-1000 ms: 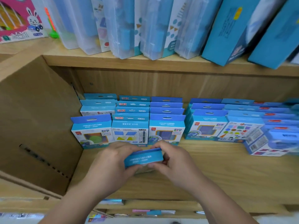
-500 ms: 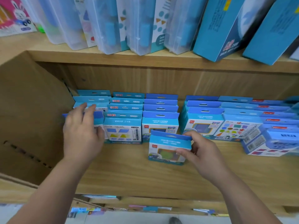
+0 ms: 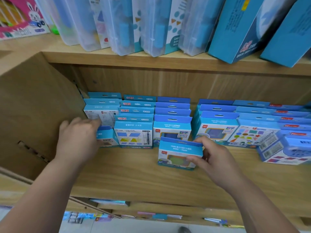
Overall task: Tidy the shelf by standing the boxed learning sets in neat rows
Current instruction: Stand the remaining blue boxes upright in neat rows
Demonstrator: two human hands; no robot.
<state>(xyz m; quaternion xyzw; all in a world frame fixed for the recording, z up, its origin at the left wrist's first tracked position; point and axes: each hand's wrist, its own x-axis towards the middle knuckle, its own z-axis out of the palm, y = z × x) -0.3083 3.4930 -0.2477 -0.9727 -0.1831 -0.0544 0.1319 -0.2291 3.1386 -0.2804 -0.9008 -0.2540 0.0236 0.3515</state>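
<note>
Small blue boxed learning sets [image 3: 171,113] stand in rows on the wooden shelf [image 3: 151,180]. One blue box [image 3: 175,153] stands alone in front of the third row; my right hand [image 3: 212,158] pinches its right edge, thumb on the front and fingers behind the top. At the left end, my left hand [image 3: 79,138] covers the front box of the leftmost row [image 3: 106,135], fingers lying over its top toward the white box [image 3: 102,115] behind. How that hand grips is hidden.
A brown cardboard panel [image 3: 33,118] walls off the shelf's left side. At the far right, several boxes [image 3: 289,147] lie tilted and out of line. The upper shelf [image 3: 151,58] carries clear plastic cases and tall blue boxes. The shelf's front strip is bare wood.
My left hand left the box both hands held and reached to the leftmost row, where it now sits lower over the front box. My right hand stood the held box upright.
</note>
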